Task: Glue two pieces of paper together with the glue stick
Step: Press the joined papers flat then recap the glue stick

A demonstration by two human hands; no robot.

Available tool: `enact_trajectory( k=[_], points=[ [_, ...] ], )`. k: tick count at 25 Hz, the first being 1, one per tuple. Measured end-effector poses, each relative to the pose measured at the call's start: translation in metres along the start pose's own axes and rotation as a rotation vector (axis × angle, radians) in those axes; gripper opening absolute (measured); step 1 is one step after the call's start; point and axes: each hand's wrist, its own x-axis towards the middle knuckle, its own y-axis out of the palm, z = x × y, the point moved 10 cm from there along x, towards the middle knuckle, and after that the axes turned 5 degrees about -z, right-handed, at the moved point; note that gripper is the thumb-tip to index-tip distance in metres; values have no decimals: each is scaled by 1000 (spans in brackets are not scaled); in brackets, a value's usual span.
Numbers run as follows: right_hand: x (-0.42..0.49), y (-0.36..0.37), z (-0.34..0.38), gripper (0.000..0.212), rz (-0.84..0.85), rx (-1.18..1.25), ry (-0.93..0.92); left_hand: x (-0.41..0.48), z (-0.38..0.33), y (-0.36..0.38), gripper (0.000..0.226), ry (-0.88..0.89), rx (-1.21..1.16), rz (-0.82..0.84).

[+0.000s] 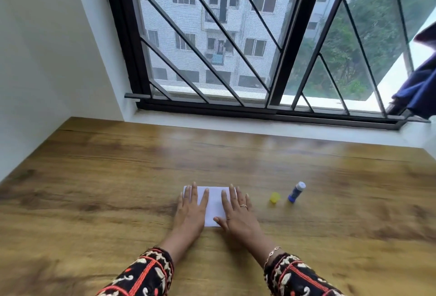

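The white paper [214,206] is pressed flat on the worktop [118,177] under both spread hands, left [192,208] and right [236,213], probably to bond the sheets. The uncapped glue stick [296,192] and yellow cap [274,197] are parked right of the paper, apart.

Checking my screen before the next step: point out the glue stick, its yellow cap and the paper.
glue stick [296,192], head view, blue body.
yellow cap [274,198], head view, side wall.
paper [214,203], head view, bare strip between the hands.

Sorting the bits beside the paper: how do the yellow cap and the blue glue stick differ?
The yellow cap is short and squat; the blue glue stick is taller and slimmer. The cap lies nearer the paper, the stick farther right. Both rest on the wooden table, untouched.
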Motion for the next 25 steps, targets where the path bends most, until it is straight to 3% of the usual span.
enact_trajectory(
  k=[3, 7, 10, 16, 20, 25],
  points=[
    [-14, -11, -9, 62, -52, -57, -23, 6, -11, -16, 72, 53, 19, -109],
    [-43, -46, -23, 45, -364, -1, -67, 8, -37, -11, 55, 105, -151, -45],
    [-67, -53, -48, 36, -436, 76, -51, 9, -61, -17, 73, 180, -182, -100],
    [-94, -62, -121, 39, -533, 191, 191, 13, -106, -29, 61, 292, -309, -103],
    [-101, -69, -175, 39, -576, 397, 481, 17, -129, -36, 61, 319, -373, -81],
    [-73, -66, -193, 51, -480, 560, 522, 19, -135, -39, 62, 325, -427, -85]
  ],
)
